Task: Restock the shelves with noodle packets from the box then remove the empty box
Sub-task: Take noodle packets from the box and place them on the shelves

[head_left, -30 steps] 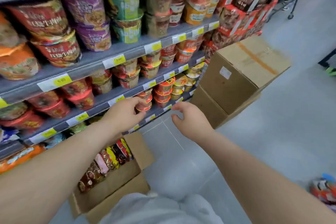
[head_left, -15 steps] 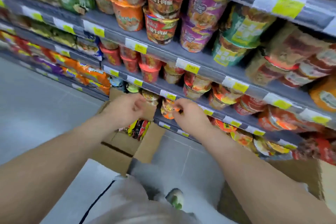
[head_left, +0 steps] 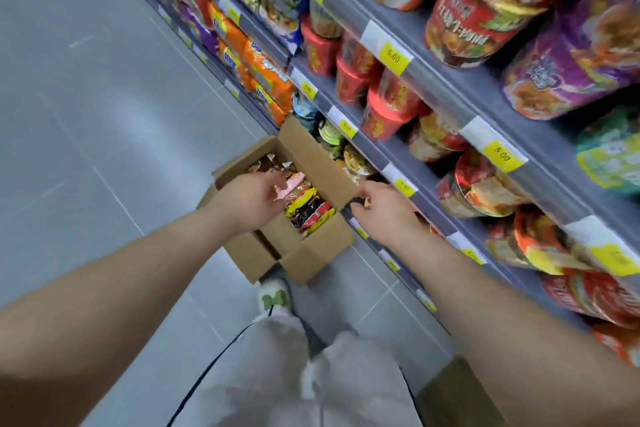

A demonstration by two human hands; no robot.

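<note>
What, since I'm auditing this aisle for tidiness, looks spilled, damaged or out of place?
Nothing stands out. The open cardboard box sits upright on the floor beside the shelves, its noodle packets inside; none lie on the floor.

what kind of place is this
Most likely a supermarket or convenience-store aisle: long grey shelves with yellow price tags, rows of cup noodles on them, and an open cardboard box of noodle packets on the tiled floor.
</note>
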